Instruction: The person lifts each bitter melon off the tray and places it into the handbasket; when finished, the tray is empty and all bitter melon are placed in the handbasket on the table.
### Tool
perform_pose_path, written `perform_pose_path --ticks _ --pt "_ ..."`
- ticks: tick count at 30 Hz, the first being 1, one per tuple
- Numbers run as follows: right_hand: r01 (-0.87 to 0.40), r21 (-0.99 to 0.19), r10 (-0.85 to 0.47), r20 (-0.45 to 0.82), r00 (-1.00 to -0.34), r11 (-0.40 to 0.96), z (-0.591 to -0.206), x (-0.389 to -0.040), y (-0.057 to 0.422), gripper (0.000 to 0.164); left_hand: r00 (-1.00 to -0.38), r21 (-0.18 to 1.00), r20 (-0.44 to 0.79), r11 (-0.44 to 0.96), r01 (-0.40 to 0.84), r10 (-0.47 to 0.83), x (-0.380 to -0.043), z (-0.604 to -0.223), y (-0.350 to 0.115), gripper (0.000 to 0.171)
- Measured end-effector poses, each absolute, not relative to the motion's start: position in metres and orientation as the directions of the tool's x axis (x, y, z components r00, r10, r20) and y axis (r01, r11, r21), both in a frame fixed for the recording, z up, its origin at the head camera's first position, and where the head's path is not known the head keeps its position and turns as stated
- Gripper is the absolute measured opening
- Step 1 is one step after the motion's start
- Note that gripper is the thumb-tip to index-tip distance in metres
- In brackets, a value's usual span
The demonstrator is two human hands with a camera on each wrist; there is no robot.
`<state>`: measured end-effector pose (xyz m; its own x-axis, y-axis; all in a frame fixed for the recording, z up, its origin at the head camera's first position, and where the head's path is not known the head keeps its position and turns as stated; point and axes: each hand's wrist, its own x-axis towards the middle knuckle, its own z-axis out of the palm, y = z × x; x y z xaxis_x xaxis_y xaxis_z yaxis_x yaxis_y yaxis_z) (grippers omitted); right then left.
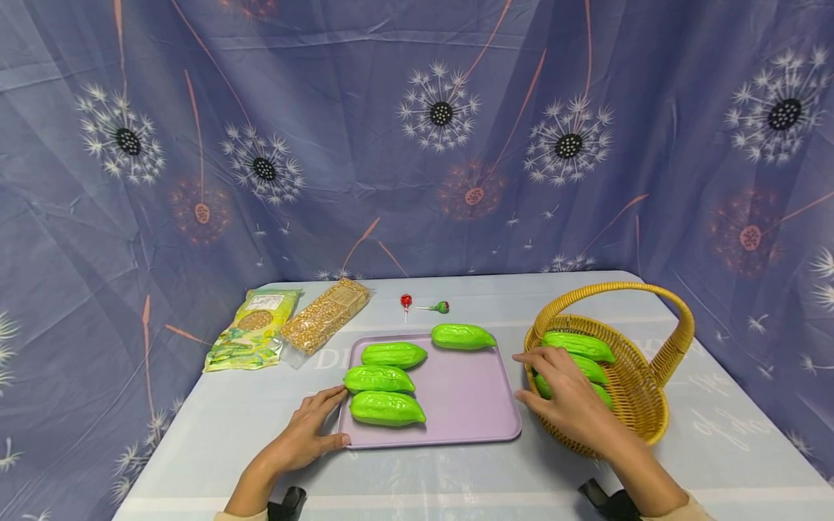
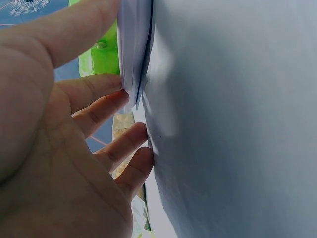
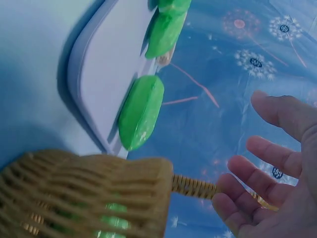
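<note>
My left hand (image 1: 305, 428) rests at the left edge of a lavender tray (image 1: 462, 405), its fingers loosely extended and touching the rim. In the left wrist view those fingertips meet the tray's side. Several glossy green, ridged, pod-shaped fruits lie on the tray: a stack-like row at the left, with the nearest fruit (image 1: 387, 409) in front, and a lone fruit (image 1: 462, 336) at the back right corner. My right hand (image 1: 567, 391) hovers over a wicker basket (image 1: 635, 383), fingers spread and nothing held. Green fruits (image 1: 580, 346) lie in the basket, partly hidden by that hand.
Behind the tray lie a red lollipop (image 1: 406, 300) and a green lollipop (image 1: 440, 307). At the back left are a yellow-green packet (image 1: 254, 329) and a clear bag of yellow grains (image 1: 328, 316). The basket's tall handle (image 1: 606, 289) arches over it. A patterned curtain (image 1: 365, 145) closes the back.
</note>
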<state>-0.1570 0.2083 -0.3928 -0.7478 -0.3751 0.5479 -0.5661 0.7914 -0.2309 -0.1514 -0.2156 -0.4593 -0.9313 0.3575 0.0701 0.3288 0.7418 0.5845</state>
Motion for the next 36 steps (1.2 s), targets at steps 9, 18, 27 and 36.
perform_pose_path --ticks 9,18,27,36 --pt "-0.576 -0.264 -0.383 0.529 -0.757 0.774 -0.391 -0.165 0.187 0.052 -0.93 0.591 0.068 0.736 0.33 0.362 -0.152 -0.458 -0.215 0.077" --pt "-0.569 -0.298 -0.371 0.517 -0.771 0.766 -0.393 -0.173 0.165 0.056 -0.931 0.591 0.064 0.738 0.325 0.359 -0.152 -0.457 -0.216 0.076" --pt "-0.549 -0.325 -0.331 0.531 -0.78 0.77 -0.398 -0.186 0.147 0.058 -0.933 0.591 0.059 0.741 0.318 0.354 -0.151 -0.457 -0.215 0.077" --pt "-0.477 -0.388 -0.26 0.494 -0.83 0.789 -0.408 -0.202 0.133 0.057 -0.934 0.585 0.055 0.746 0.317 0.353 -0.151 -0.457 -0.215 0.077"
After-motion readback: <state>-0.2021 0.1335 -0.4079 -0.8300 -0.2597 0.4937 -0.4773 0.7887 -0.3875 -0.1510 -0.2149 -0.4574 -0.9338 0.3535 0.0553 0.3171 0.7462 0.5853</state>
